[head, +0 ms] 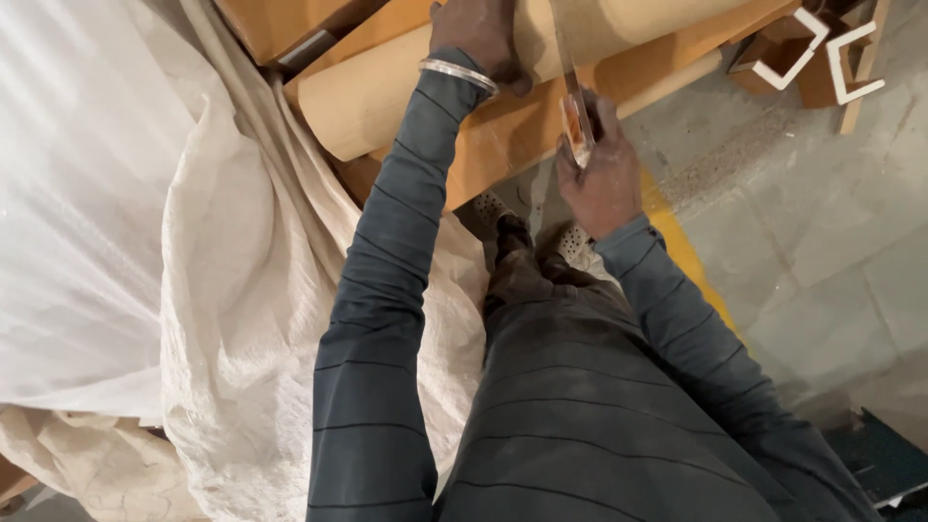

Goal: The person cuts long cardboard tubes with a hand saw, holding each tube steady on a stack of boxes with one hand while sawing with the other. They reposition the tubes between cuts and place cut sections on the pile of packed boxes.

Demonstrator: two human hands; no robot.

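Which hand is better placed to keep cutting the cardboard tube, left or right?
Right, probably. The right hand already grips the saw, its blade set against the cardboard tube. The left hand rests flat on the tube, bracing it.

Our left hand [476, 39] presses the cardboard tube [387, 92]; beside its fingers, our right hand [599, 174] grips a saw [570, 87] blade-up.
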